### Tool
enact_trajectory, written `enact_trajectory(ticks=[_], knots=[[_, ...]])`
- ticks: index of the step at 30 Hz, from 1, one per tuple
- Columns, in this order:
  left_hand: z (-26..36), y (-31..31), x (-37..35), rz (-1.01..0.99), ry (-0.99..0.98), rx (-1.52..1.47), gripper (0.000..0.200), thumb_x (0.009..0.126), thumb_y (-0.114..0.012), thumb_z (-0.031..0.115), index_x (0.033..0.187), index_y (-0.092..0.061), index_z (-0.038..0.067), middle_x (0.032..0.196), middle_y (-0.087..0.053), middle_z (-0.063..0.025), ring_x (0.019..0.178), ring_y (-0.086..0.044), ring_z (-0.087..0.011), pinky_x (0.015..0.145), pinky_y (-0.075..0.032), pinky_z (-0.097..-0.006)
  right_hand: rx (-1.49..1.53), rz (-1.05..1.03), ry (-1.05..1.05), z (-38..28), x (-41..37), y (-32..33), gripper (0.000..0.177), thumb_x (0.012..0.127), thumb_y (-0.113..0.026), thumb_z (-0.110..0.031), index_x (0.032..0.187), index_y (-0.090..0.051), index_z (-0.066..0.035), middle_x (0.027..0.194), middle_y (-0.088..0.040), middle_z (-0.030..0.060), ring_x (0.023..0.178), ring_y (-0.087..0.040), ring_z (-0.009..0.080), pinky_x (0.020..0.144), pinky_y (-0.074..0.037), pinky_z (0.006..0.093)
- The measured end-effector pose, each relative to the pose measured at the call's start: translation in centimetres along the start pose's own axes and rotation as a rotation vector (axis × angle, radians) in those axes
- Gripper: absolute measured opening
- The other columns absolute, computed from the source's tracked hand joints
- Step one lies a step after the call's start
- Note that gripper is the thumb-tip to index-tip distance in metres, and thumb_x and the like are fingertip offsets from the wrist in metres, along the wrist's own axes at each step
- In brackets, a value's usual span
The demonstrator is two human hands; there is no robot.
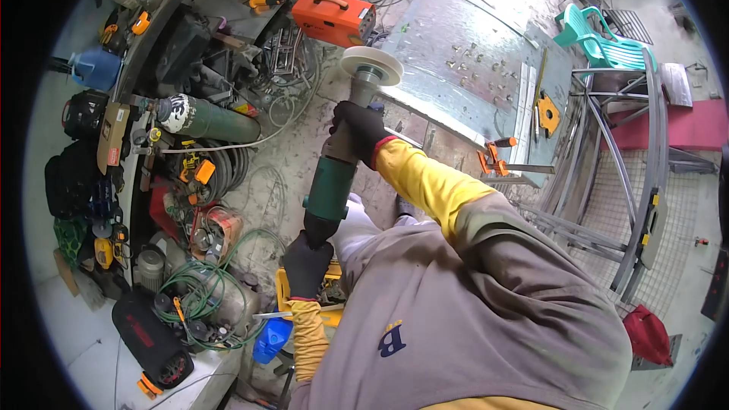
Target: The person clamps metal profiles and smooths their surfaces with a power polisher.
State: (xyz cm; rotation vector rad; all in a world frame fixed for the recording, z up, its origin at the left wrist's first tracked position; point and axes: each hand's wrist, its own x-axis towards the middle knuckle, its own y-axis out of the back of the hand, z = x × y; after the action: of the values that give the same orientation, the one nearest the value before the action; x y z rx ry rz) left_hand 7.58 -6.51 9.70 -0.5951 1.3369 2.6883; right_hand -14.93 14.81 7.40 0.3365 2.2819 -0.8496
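Note:
A green angle grinder (331, 188) is held up in front of my body, with a pale round disc (371, 66) at its far end. My right hand (361, 133), in a black glove, is wrapped round its front part near the disc. Lower down, my left hand (307, 266), also in a black glove, grips the dark rear end. The disc is close to an orange-red machine box (334, 17) and the corner of a metal-topped table (425, 45), touching neither as far as I can tell.
Small metal pieces (497, 68) lie on the table, with an orange clamp (493, 158) at its edge. Left are a gas cylinder (220, 127), green hoses (205, 285) and a black speaker (148, 338). Right stand a turquoise chair (607, 45) and a metal frame (659, 152). A yellow container (332, 317) sits below.

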Motion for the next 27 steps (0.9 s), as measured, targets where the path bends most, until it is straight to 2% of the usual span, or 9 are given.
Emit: enact_trajectory(ticks=[3, 5, 7, 14, 17, 22, 24, 25, 27], knots=[[-0.8, -0.1, -0.2, 0.055, -0.075, 0.026, 0.027, 0.080, -0.073, 0.028, 0.093, -0.071, 0.004, 0.067, -0.068, -0.0166, 0.061, -0.071, -0.0334, 0.060, -0.054, -0.0448, 0.009, 0.021, -0.023, -0.3, -0.9, 0.2, 0.020, 0.084, -0.070, -0.012, 0.097, -0.060, 0.000, 0.076, -0.063, 0.0125, 0.064, -0.064, 0.0268, 0.060, -0.056, 0.0431], [1.2, 0.2, -1.2, -0.030, 0.042, 0.033, 0.028, 0.077, -0.072, 0.028, 0.089, -0.066, 0.003, 0.083, -0.071, -0.0228, 0.082, -0.071, -0.0443, 0.070, -0.054, -0.0508, 0.019, 0.045, -0.008, -0.7, -2.1, 1.4, 0.020, 0.084, -0.070, -0.012, 0.097, -0.060, 0.000, 0.077, -0.063, 0.0124, 0.063, -0.064, 0.0266, 0.060, -0.056, 0.0426], [2.9, -0.2, -2.5, -0.050, 0.026, 0.042, 0.030, 0.077, -0.072, 0.029, 0.090, -0.067, 0.003, 0.083, -0.071, -0.0228, 0.082, -0.071, -0.0445, 0.070, -0.054, -0.0511, 0.026, 0.020, -0.003, -0.9, -3.6, 3.5, 0.017, 0.084, -0.072, -0.015, 0.093, -0.061, -0.005, 0.078, -0.061, 0.0093, 0.067, -0.064, 0.0240, 0.064, -0.056, 0.0396], [4.3, -4.8, -7.3, -0.103, -0.081, -0.021, 0.041, 0.075, -0.080, 0.041, 0.094, -0.071, 0.005, 0.083, -0.072, -0.0203, 0.081, -0.071, -0.0439, 0.070, -0.054, -0.0514, -0.029, 0.192, 0.120, -0.8, -8.8, 12.4, 0.026, 0.083, -0.072, -0.022, 0.095, -0.063, -0.001, 0.078, -0.064, 0.0098, 0.068, -0.065, 0.0229, 0.065, -0.054, 0.0388], [2.7, -6.9, -8.2, -0.144, -0.123, 0.072, 0.044, 0.076, -0.082, 0.044, 0.095, -0.072, 0.006, 0.085, -0.073, -0.0190, 0.082, -0.071, -0.0428, 0.070, -0.054, -0.0514, -0.004, 0.194, 0.169, -1.1, -10.7, 15.3, 0.019, 0.085, -0.070, -0.019, 0.091, -0.064, -0.002, 0.078, -0.064, 0.0107, 0.067, -0.065, 0.0235, 0.065, -0.055, 0.0380], [2.9, -6.4, -8.0, -0.148, -0.154, 0.019, 0.042, 0.076, -0.082, 0.042, 0.094, -0.072, 0.006, 0.084, -0.072, -0.0188, 0.081, -0.071, -0.0424, 0.070, -0.054, -0.0516, 0.007, 0.222, 0.055, -1.3, -10.7, 14.5, 0.019, 0.087, -0.070, -0.021, 0.090, -0.064, -0.003, 0.079, -0.064, 0.0103, 0.067, -0.064, 0.0239, 0.066, -0.054, 0.0378], [3.3, -5.0, -7.6, -0.111, -0.115, 0.022, 0.040, 0.075, -0.081, 0.039, 0.094, -0.071, 0.005, 0.081, -0.071, -0.0201, 0.079, -0.071, -0.0429, 0.069, -0.054, -0.0519, -0.292, 0.002, 0.231, 0.0, -9.0, 14.1, 0.008, 0.095, -0.062, -0.010, 0.098, -0.063, -0.002, 0.091, -0.064, 0.0089, 0.085, -0.069, 0.0216, 0.075, -0.058, 0.0366], [3.4, -4.4, -7.1, -0.079, -0.081, 0.022, 0.038, 0.074, -0.080, 0.037, 0.093, -0.071, 0.005, 0.079, -0.070, -0.0214, 0.078, -0.070, -0.0433, 0.068, -0.054, -0.0523, -0.350, -0.020, 0.230, 0.3, -8.1, 13.2, 0.008, 0.097, -0.058, -0.007, 0.099, -0.064, -0.003, 0.089, -0.064, 0.0086, 0.085, -0.069, 0.0206, 0.078, -0.057, 0.0352], [2.2, -3.6, -5.7, -0.052, -0.068, 0.004, 0.036, 0.074, -0.079, 0.034, 0.092, -0.070, 0.004, 0.078, -0.069, -0.0224, 0.077, -0.070, -0.0440, 0.067, -0.054, -0.0527, -0.174, 0.037, 0.051, -0.7, -7.2, 8.7, 0.007, 0.095, -0.064, -0.011, 0.096, -0.065, -0.005, 0.084, -0.064, 0.0088, 0.078, -0.068, 0.0227, 0.072, -0.059, 0.0379]])
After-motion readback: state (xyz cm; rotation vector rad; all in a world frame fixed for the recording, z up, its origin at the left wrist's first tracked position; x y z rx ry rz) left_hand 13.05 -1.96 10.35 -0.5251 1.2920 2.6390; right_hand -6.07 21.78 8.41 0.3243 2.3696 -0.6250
